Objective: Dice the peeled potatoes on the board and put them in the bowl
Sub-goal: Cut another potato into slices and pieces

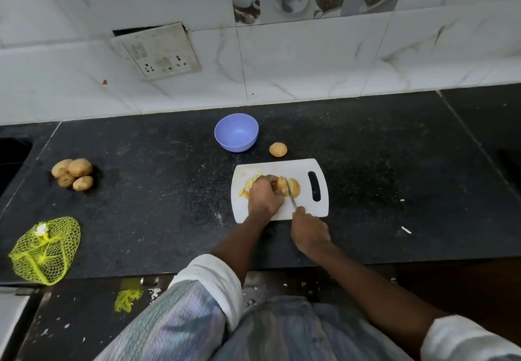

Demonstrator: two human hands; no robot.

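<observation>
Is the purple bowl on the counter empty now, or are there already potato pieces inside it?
Empty. The purple bowl shows only its bare inside; the cut pieces lie on the white board.

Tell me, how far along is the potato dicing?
Early on. Done: a few cut pieces lie on the white board. In hand: the left hand holds a potato while the right hand works the knife through it. Left: the peeled potato beside the board is whole, and the purple bowl looks empty.
</observation>
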